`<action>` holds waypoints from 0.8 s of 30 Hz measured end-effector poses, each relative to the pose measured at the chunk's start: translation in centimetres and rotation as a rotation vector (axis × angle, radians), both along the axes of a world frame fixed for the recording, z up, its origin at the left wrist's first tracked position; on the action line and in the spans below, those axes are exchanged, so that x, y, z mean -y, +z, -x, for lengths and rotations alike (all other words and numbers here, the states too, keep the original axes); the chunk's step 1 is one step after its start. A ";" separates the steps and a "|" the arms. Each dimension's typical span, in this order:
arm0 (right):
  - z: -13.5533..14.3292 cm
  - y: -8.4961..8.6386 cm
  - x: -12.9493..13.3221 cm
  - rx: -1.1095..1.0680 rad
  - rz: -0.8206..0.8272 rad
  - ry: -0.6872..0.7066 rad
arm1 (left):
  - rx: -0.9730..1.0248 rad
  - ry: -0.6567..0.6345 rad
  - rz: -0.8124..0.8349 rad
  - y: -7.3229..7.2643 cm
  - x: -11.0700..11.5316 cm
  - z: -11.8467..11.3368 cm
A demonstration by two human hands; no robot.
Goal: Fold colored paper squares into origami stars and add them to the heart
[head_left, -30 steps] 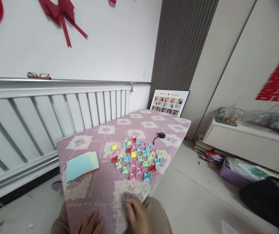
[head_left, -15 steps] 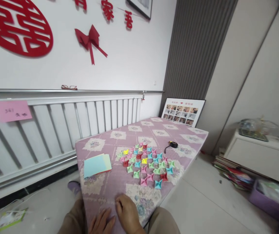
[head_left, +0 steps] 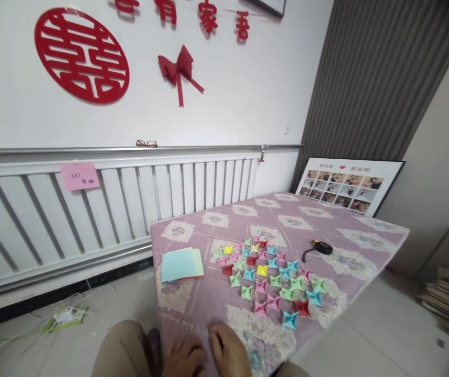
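head view: the right hand (head_left: pixel 229 350), apart from it a second earlier, had come close beside the left hand (head_left: pixel 185 357); both rested loosely curled on the desk (head_left: pixel 212 301), and whether either held anything could not be told. at one o'clock from them sat the folded paper pieces (head_left: pixel 262 270), small, four-pointed, pink, green, blue, yellow and red, in slanting rows.
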State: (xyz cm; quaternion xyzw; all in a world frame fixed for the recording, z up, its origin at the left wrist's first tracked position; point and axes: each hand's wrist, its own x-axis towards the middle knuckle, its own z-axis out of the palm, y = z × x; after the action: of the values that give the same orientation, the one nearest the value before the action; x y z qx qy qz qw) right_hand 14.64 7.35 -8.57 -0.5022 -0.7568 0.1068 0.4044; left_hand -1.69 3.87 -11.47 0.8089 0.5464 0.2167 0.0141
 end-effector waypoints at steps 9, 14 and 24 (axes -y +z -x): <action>0.0 0.0 0.0 -0.039 0.007 -0.003 | 0.188 -0.045 0.187 3.0 -2.9 0.2; 0.1 0.4 0.2 -0.035 0.055 -0.021 | 0.230 -0.069 0.294 3.2 -3.6 0.6; 0.2 0.4 0.2 0.037 0.098 -0.020 | 0.321 -0.054 0.170 4.5 -10.3 3.8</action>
State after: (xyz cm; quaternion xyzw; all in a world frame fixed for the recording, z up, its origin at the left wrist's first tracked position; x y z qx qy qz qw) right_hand 14.44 7.15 -8.12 -0.5310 -0.7529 0.1305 0.3662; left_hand -5.51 14.13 -6.96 0.7741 0.5317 0.2956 0.1750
